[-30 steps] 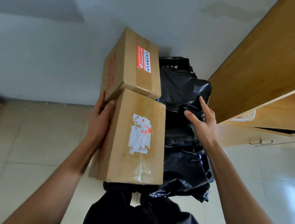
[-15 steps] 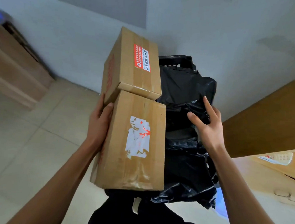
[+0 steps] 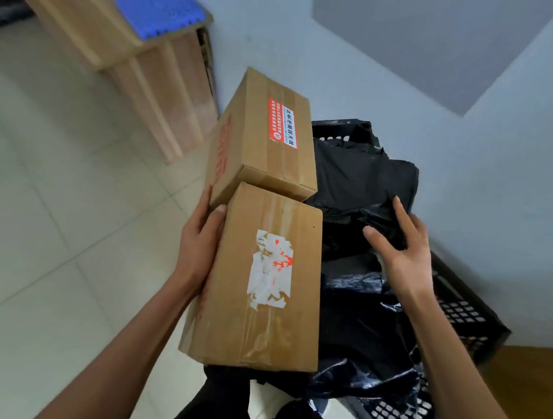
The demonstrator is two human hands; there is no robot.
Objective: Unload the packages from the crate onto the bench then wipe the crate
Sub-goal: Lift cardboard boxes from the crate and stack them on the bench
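**Crate full, both hands on the load**

Crate point(image 3: 465, 310) of black lattice plastic fills the centre and lower right of the frame, packed with parcels. Nearest, at lower centre, a dark garment hangs below the load. Above it lies the near box point(image 3: 263, 281), brown cardboard with a torn white-and-red label, on the left side of the crate. The left hand point(image 3: 198, 246) lies flat against this box's left face, fingers straight, thumb hooked over its top edge. To the right, crumpled black bags point(image 3: 362, 189) fill the rest of the crate. The right hand point(image 3: 401, 249) rests on them at centre right, fingers spread and nearly straight, gripping nothing. Behind the near box and touching it sits the far box point(image 3: 267, 142), carrying a red-and-white sticker. At upper left stands a wooden bench point(image 3: 153, 77) against the wall, with blue mats point(image 3: 158, 11) on top.
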